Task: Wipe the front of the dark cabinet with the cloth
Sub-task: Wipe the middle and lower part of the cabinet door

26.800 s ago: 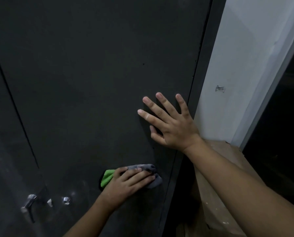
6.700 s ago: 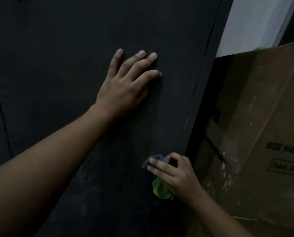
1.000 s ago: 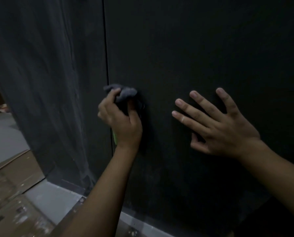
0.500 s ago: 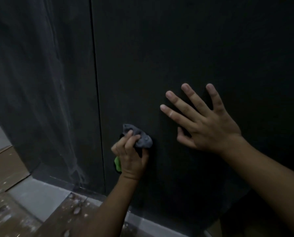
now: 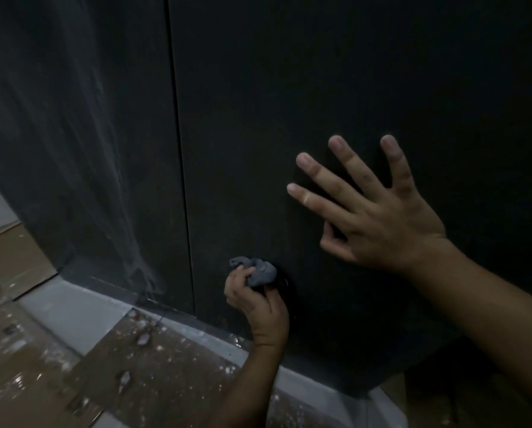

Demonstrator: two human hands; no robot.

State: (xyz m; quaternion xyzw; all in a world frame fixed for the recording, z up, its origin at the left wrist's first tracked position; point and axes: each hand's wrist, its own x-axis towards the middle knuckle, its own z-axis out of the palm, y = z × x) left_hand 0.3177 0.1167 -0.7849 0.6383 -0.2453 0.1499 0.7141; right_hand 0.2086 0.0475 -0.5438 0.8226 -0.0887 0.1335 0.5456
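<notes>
Black matte cabinet front, wiped low near its base.
The right panel is seen flat, dull and free of marks, whereas pale dusty streaks are left on the left panel beyond the vertical seam; the job is judged partly done, with that panel and the bottom edge remaining. Speckled brown cardboard is laid on the floor below. The right hand is pressed flat on the panel, fingers spread. The left hand is curled round the cloth, a soft grey crumpled wad held against the panel just right of the seam.
</notes>
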